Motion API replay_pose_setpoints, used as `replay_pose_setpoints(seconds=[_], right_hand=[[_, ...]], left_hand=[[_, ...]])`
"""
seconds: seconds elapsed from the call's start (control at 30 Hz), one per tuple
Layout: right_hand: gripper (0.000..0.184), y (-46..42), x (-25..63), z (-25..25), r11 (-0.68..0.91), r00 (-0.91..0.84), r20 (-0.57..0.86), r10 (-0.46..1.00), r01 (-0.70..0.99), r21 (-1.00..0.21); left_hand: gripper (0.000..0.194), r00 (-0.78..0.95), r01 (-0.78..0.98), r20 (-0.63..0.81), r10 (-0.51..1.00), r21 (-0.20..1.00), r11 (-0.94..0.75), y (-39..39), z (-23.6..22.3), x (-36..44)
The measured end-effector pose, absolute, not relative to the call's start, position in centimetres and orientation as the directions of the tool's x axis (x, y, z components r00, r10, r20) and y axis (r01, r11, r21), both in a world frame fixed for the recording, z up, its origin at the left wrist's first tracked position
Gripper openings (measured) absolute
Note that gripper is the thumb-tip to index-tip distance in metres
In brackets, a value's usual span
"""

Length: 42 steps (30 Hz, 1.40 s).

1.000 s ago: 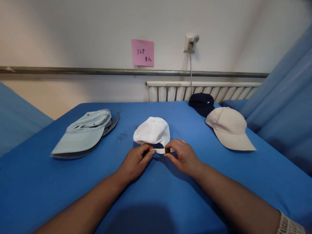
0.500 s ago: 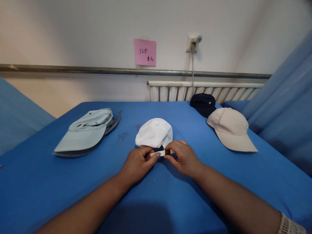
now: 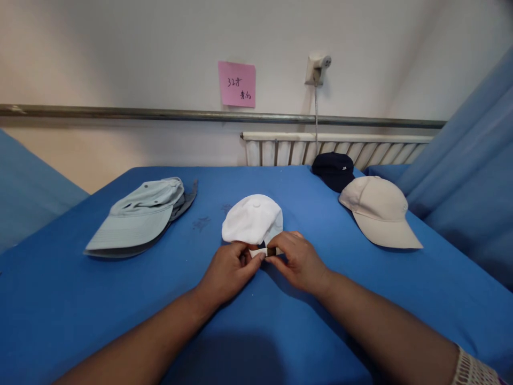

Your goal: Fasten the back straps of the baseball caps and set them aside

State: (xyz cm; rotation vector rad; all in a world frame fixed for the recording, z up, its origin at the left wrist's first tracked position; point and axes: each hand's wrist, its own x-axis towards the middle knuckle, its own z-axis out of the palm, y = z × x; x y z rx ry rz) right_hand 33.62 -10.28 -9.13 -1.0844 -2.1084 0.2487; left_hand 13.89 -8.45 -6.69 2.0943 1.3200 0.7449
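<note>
A white cap [image 3: 252, 219] lies in the middle of the blue-covered table [image 3: 256, 321], its back opening facing me. My left hand [image 3: 228, 270] pinches the cap's white rear strap [image 3: 256, 252] from the left. My right hand [image 3: 298, 259] pinches the same strap and its dark buckle from the right. The fingertips of both hands almost meet over the strap, so most of it is hidden.
A pale blue wide-brim hat [image 3: 138, 219] lies on a grey one at the left. A beige cap [image 3: 377, 211] and a dark navy cap [image 3: 333, 170] sit at the far right. Behind the table are a radiator [image 3: 336, 151], a wall rail and a pink note [image 3: 236, 84].
My two hands have come closer together on the strap, and the visible length of strap between them has shrunk. The cap has hardly moved.
</note>
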Motion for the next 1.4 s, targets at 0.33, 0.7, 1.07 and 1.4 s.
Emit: replay_pose_setpoints(seconds=[0.33, 0.7, 1.07, 1.4], right_hand=[[0.007, -9.8, 34.3, -9.5, 0.589, -0.236, 0.57, 0.787, 0.562, -0.581], [0.013, -10.2, 32.7, -9.2, 0.606, -0.256, 0.576, 0.776, 0.553, -0.571], [0.012, -10.1, 33.1, -9.6, 0.567, -0.224, 0.537, 0.813, 0.51, -0.646], [0.008, -10.1, 33.3, -9.8, 0.547, -0.22, 0.504, 0.835, 0.423, -0.722]], left_hand=[[0.014, 0.52, 0.356, -0.102, 0.848, 0.928, -0.106, -10.6, -7.1, 14.6], [0.028, 0.318, -0.453, -0.304, 0.898, 0.783, 0.426, -9.8, -7.5, 16.1], [0.006, 0.225, -0.543, -0.382, 0.896, 0.715, 0.441, -9.1, -6.7, 15.2], [0.005, 0.177, -0.487, -0.382, 0.907, 0.767, 0.418, -9.0, -6.8, 15.2]])
